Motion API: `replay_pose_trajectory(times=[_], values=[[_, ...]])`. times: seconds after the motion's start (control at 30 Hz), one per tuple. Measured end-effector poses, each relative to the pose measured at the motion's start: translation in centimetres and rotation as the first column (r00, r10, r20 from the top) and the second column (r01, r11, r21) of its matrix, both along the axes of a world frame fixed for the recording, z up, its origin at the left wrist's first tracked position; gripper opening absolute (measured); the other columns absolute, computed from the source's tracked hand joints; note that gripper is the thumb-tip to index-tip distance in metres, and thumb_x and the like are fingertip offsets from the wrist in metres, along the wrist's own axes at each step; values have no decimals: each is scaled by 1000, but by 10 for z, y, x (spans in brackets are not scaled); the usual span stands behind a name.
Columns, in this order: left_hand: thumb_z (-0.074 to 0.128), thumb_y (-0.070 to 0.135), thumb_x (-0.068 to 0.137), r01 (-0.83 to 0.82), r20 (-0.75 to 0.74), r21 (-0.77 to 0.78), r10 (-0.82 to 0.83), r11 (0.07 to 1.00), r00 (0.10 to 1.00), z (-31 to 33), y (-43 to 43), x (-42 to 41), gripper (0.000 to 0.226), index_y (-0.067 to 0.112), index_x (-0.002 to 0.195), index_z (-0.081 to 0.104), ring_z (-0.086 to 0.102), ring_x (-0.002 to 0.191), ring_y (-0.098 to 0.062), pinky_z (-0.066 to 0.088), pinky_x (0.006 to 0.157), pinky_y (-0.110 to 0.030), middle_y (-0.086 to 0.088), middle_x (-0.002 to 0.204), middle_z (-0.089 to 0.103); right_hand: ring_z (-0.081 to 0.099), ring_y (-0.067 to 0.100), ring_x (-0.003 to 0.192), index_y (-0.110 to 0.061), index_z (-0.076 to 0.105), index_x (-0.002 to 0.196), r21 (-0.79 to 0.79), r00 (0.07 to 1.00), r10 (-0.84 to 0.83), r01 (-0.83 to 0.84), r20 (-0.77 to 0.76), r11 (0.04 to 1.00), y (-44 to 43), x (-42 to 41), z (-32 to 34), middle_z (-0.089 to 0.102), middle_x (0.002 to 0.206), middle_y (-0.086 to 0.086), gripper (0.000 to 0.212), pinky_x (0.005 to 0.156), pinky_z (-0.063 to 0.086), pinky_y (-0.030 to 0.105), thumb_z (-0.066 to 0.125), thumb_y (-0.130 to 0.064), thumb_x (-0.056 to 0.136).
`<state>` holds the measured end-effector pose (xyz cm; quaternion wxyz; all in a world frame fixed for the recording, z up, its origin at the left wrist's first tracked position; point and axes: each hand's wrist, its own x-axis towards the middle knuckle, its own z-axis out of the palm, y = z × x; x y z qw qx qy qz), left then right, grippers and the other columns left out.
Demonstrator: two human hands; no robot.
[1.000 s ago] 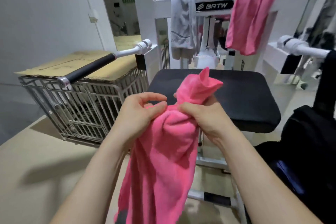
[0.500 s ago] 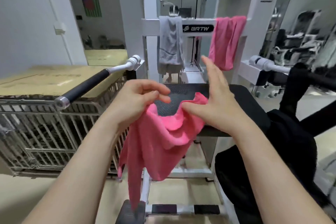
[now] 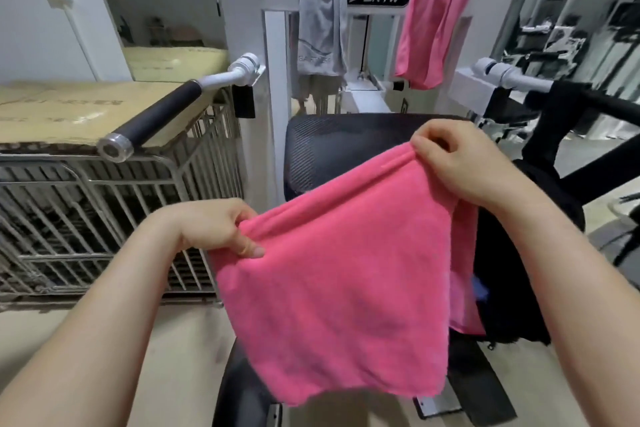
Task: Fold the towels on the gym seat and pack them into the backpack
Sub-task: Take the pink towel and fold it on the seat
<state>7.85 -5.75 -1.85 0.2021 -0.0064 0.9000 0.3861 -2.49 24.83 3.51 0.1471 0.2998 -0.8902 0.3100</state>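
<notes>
Gym seat (image 3: 349,142), black and mesh-textured, sits behind a fluffy pink towel (image 3: 339,291) held up in the air, doubled over and hanging in a rough square. Left hand (image 3: 214,227) pinches its lower top corner; right hand (image 3: 460,163) pinches the higher one. Black backpack (image 3: 502,288) slumps just right of it. Grey towel (image 3: 322,21) and another pink towel (image 3: 433,28) drape the white frame.
</notes>
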Motion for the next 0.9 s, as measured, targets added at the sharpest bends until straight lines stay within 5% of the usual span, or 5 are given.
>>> replay_pose_trajectory(times=[0.1, 0.3, 0.6, 0.77, 0.9], values=[[89, 50, 50, -128, -77, 223, 148, 966, 986, -18, -13, -7, 46, 14, 72, 71, 61, 56, -11, 47, 49, -19, -2, 64, 67, 54, 12, 77, -9, 61, 80, 87, 982, -113, 100, 149, 991, 39, -24, -14, 60, 74, -7, 24, 70, 40, 30, 47, -18, 97], [68, 1, 79, -452, -223, 518, 625, 726, 748, -17, -18, -67, 24, 18, 64, 61, 49, 35, -8, 35, 36, -13, 3, 47, 56, 41, 3, 56, -21, 56, 68, -202, 895, 19, 80, 446, 976, 88, -75, -22, 46, 60, -9, 24, 54, 30, 19, 70, -29, 87], [69, 8, 84, -586, -460, 123, 569, 801, 682, 11, -30, -177, 11, 16, 78, 72, 53, 60, -19, 39, 58, -24, -5, 69, 64, 57, 16, 63, -17, 71, 79, 178, 921, -190, 135, 340, 975, 108, -218, 18, 66, 69, 3, 4, 59, 46, 29, 75, -15, 80], [60, 37, 74, -744, -622, -42, 565, 667, 542, 16, -30, -261, 26, 26, 96, 67, 66, 89, -33, 54, 81, -44, -9, 87, 70, 59, 38, 100, -16, 62, 85, 342, 842, -515, 538, -162, 771, 56, -307, -2, 63, 96, 17, 8, 88, 48, 49, 61, -23, 81], [67, 43, 79, -699, -751, -336, 269, 631, 603, 10, 7, -292, 56, 26, 130, 52, 43, 126, -35, 38, 103, -54, -10, 134, 50, 32, 33, 132, -25, 39, 137, 391, 889, -408, 458, -207, 799, 21, -324, -39, 40, 137, 17, 58, 103, 28, 58, 57, -42, 84]])
